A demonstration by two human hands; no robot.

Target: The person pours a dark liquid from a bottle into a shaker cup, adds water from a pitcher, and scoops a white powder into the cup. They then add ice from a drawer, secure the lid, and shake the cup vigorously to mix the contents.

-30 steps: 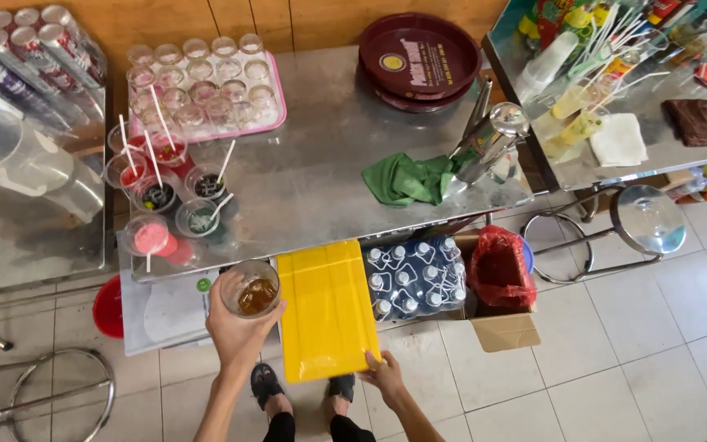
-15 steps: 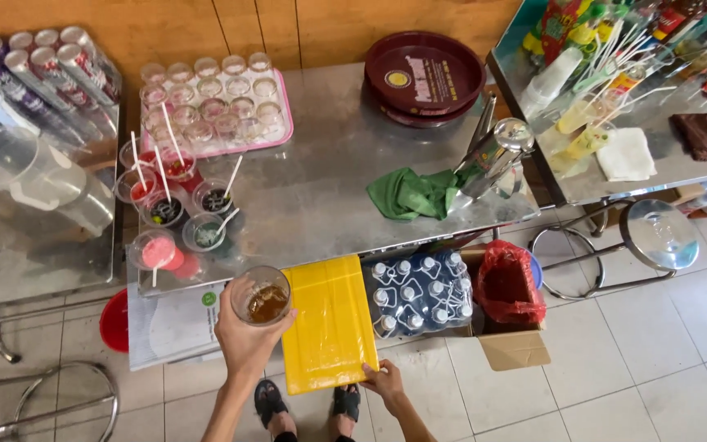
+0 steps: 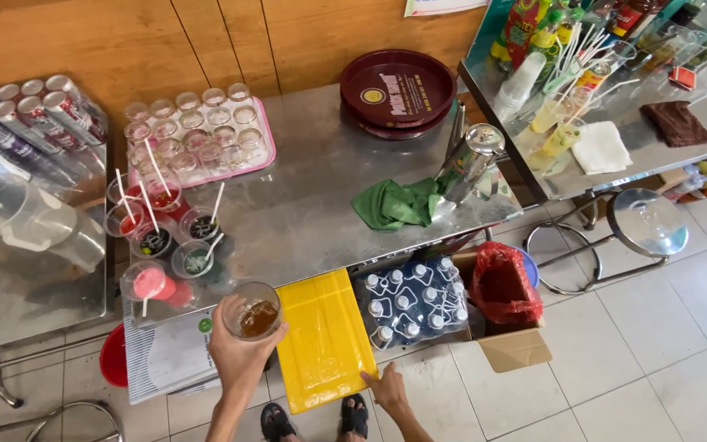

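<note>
A stainless-steel counter fills the middle of the view from above, set against a wood-panelled wall, with a second steel table to the right crowded with bottles, straws and cups. At the back of the counter lie stacked dark red round trays and a pink tray of upturned small glasses. A green cloth lies crumpled beside a metal shaker near the counter's right end. Below the counter's front edge sit a shrink-wrapped pack of water bottles and a cardboard box lined with a red bag. A round steel stool stands on the tiled floor to the right. Near the counter's left front, small plastic cups of toppings hold white spoons.

A yellow rectangular tray rests tilted against the counter's front edge, its lower end near the floor. The person's right hand grips that tray's lower right corner, fingers curled on its edge. The left hand is wrapped around a clear glass holding a little amber liquid, upright at the counter's front edge, just left of the yellow tray.
</note>
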